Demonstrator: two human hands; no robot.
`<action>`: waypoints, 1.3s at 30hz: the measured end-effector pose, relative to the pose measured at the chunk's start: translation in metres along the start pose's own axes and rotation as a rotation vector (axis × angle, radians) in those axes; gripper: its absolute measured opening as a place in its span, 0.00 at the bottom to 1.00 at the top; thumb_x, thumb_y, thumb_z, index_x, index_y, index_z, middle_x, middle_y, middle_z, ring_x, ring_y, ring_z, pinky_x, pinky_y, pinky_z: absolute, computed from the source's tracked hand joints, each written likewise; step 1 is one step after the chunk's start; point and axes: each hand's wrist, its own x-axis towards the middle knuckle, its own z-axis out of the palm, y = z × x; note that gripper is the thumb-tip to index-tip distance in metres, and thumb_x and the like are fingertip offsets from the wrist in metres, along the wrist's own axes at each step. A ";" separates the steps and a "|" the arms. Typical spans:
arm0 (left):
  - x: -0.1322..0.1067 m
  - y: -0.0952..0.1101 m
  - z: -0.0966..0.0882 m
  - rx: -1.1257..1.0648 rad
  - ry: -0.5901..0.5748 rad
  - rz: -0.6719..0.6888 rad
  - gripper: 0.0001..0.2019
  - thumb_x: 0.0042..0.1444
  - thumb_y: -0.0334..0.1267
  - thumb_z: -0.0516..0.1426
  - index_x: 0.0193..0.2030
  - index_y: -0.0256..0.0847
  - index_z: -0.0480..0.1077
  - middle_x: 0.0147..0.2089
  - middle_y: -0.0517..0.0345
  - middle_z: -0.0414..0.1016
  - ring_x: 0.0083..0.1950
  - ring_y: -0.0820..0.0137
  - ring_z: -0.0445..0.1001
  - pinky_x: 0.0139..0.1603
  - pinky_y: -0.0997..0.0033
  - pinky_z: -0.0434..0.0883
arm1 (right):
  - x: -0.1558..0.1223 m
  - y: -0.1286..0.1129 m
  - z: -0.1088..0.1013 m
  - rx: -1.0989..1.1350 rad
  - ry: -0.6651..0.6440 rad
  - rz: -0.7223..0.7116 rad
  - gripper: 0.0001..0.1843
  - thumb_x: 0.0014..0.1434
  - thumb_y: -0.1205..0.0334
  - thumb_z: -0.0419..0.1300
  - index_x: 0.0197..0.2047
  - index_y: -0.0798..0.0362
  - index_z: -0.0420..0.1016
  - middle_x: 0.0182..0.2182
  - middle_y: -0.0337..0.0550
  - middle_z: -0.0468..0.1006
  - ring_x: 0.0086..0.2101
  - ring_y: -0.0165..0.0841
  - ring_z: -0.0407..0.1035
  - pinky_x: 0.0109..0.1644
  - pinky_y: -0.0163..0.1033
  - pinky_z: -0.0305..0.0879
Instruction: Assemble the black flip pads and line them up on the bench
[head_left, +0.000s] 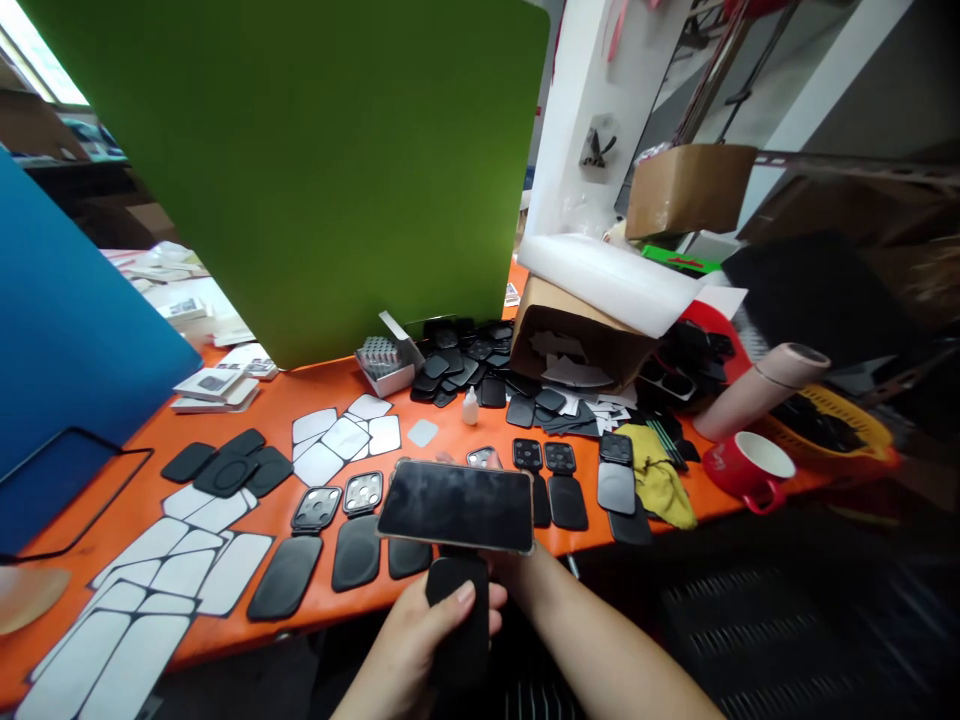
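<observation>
My left hand (420,625) is wrapped around a black flat pad (459,610), its thumb lying on top and its fingertips showing at the far edge. Directly above the pad is a smartphone (457,505) with a dark screen and a light-coloured rim, held over the table's front edge. The pad's upper end meets the phone's lower edge; how they join is hidden. My right hand (517,568) reaches behind the phone, which hides its fingers. Hinged black folding stands (356,535) with round-cornered pads lie opened out beside the phone, several on each side.
White-faced sheets (161,570) cover the orange table's left end. Behind the phone are a small dropper bottle (470,407), a heap of black pads (457,360) and a cardboard box (581,335). A yellow cloth (660,475), red mug (750,470) and pink flask (765,390) stand rightward.
</observation>
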 end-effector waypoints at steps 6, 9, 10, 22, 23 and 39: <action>0.000 -0.001 -0.003 0.003 0.013 -0.033 0.19 0.42 0.44 0.63 0.38 0.31 0.72 0.38 0.42 0.76 0.33 0.67 0.73 0.33 0.73 0.68 | -0.004 -0.013 0.007 -0.262 0.022 0.025 0.34 0.56 0.38 0.34 0.53 0.49 0.64 0.38 0.46 0.75 0.43 0.44 0.66 0.46 0.50 0.60; 0.001 -0.003 -0.004 0.018 0.003 -0.039 0.19 0.44 0.43 0.62 0.40 0.31 0.71 0.38 0.42 0.76 0.32 0.68 0.73 0.32 0.73 0.68 | -0.011 -0.019 0.004 -0.406 0.008 0.000 0.34 0.57 0.38 0.34 0.55 0.50 0.63 0.39 0.46 0.75 0.45 0.44 0.65 0.48 0.51 0.58; 0.001 -0.003 -0.004 0.023 -0.001 -0.040 0.19 0.45 0.42 0.61 0.41 0.31 0.70 0.38 0.42 0.76 0.32 0.69 0.72 0.32 0.73 0.68 | -0.014 -0.018 0.003 -0.397 -0.007 -0.019 0.34 0.57 0.38 0.33 0.55 0.49 0.62 0.40 0.46 0.75 0.45 0.44 0.65 0.48 0.52 0.57; -0.012 0.004 -0.006 0.061 0.028 -0.135 0.14 0.46 0.41 0.60 0.37 0.33 0.71 0.35 0.45 0.76 0.31 0.68 0.72 0.31 0.74 0.66 | -0.018 0.022 -0.011 0.038 -0.008 0.118 0.38 0.54 0.34 0.30 0.53 0.45 0.64 0.40 0.46 0.75 0.43 0.45 0.67 0.43 0.51 0.61; -0.012 0.002 -0.008 0.046 0.022 -0.150 0.15 0.46 0.41 0.60 0.39 0.33 0.71 0.35 0.45 0.76 0.31 0.68 0.72 0.31 0.74 0.66 | -0.017 0.022 -0.011 0.075 0.003 0.129 0.38 0.54 0.34 0.30 0.52 0.45 0.64 0.39 0.46 0.75 0.43 0.45 0.67 0.43 0.51 0.61; -0.004 -0.008 -0.017 0.117 -0.034 -0.150 0.24 0.39 0.47 0.64 0.41 0.34 0.71 0.37 0.42 0.76 0.32 0.65 0.73 0.31 0.72 0.67 | -0.009 -0.040 -0.011 0.407 -0.233 0.050 0.47 0.51 0.37 0.13 0.62 0.52 0.45 0.49 0.51 0.68 0.44 0.41 0.67 0.42 0.49 0.62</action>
